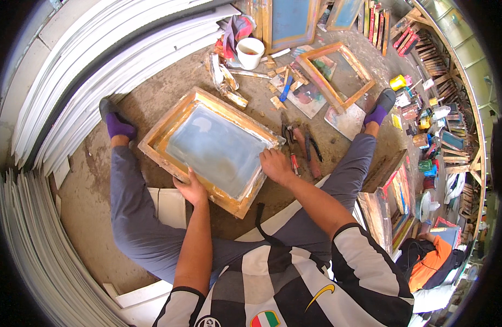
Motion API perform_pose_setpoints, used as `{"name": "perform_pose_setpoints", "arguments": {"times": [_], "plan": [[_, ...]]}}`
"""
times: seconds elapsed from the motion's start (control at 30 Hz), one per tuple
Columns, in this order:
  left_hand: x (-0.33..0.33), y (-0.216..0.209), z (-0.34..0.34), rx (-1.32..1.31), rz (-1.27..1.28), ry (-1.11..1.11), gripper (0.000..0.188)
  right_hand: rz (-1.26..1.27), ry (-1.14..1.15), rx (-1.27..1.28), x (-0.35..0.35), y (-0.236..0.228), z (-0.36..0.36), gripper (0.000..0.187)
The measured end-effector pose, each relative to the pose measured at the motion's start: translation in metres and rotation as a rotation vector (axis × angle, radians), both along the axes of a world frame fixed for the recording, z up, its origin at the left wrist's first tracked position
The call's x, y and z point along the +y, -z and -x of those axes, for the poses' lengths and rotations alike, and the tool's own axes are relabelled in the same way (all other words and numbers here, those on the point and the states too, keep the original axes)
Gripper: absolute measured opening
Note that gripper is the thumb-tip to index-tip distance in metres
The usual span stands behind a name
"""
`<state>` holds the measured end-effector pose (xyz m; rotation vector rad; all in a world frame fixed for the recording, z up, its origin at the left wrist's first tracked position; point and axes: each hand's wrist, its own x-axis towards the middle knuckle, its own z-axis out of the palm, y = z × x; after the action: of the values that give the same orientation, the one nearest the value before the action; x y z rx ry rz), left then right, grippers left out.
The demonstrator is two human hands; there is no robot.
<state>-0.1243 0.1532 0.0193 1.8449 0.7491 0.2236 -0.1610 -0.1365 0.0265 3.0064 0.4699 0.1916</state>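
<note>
A wooden screen-printing frame (224, 203) with grey-blue mesh (215, 150) lies tilted between my spread legs. My left hand (191, 188) grips its near side, thumb on top and the other fingers partly hidden by the wood. On the right side, the fingers of my right hand (276, 165) are curled and pressed together at the mesh's edge, where whitish residue runs along the wood. Whatever they pinch is hidden. Just beyond that hand, pliers (286, 128) and a black-handled tool (314, 146) lie on the floor.
Ahead are a white bucket (250, 53), a blue-handled tool (286, 88) among wood scraps and an empty wooden frame (316, 82). White sheets (60, 92) are stacked at left. Paint containers (423, 122) stand at right, with a person in orange (430, 261) at lower right.
</note>
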Motion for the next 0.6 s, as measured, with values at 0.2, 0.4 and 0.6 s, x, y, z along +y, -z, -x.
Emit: {"name": "perform_pose_setpoints", "arguments": {"times": [0.2,0.4,0.6], "plan": [[-0.012,0.013,0.011,0.018,0.009,-0.006,0.088,-0.522,-0.279,-0.110,0.116,-0.030,0.021,0.017],[-0.003,0.022,0.009,-0.060,0.037,0.022,0.089,-0.896,0.055,0.239,0.150,-0.060,0.011,0.017],[-0.013,-0.006,0.003,-0.104,0.072,-0.015,0.086,-0.877,0.287,0.236,0.070,-0.031,-0.010,0.026]]}}
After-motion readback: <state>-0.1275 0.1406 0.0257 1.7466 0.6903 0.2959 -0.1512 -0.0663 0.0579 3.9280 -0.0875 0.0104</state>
